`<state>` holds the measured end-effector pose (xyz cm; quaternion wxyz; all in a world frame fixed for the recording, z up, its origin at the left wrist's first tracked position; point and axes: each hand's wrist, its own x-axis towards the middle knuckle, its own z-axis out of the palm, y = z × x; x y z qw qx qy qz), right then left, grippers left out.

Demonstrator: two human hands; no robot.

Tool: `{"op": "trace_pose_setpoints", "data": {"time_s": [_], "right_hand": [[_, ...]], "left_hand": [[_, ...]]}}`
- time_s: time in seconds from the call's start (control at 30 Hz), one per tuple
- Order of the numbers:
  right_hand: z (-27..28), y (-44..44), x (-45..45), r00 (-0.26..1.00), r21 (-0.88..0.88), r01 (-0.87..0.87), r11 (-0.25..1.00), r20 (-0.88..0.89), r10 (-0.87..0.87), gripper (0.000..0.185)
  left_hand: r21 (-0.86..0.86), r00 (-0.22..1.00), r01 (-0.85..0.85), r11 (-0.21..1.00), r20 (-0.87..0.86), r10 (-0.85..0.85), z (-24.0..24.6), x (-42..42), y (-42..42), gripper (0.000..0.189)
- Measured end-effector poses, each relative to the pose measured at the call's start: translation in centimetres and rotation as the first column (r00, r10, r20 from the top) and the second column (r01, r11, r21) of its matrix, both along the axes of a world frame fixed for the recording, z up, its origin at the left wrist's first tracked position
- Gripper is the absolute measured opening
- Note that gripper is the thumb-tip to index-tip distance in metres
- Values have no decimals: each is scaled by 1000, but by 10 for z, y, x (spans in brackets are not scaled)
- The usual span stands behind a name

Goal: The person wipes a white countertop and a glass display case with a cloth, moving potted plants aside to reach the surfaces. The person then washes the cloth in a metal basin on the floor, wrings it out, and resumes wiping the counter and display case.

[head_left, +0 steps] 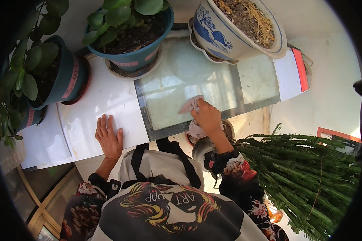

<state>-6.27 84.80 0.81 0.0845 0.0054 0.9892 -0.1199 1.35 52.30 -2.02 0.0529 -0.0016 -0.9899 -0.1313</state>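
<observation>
My right hand (209,116) grips a crumpled pinkish cloth (193,104) over the front part of a framed glass panel (166,105). Part of the cloth hangs below the fist, past the panel's dark front edge. Flat on a glossy white board (87,120), left of the glass, rests my left hand (109,137) with its fingers extended and nothing in it. The glass has a dark frame and a crossbar, and it reflects light from a window.
Blue-green plastic pots (132,55) with leafy plants stand along the back and left. A blue-and-white ceramic planter (229,36) of dry soil sits on a saucer at the back right. A spiny green plant (298,174) spreads low on the right, near a small pot (228,129) below the ledge.
</observation>
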Motion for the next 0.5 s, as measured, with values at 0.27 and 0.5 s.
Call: {"op": "trace_pose_setpoints", "data": {"time_s": [0.27,0.5], "right_hand": [[13,112,-55,965,379,240,894,10,-264,24],[3,30,8,995,78,-77,994,73,71,25]], "left_hand": [[13,1000,-10,1000,9,10,1,1,-1,51],[13,1000,-13,1000,14,13,2,1,0,51]]}}
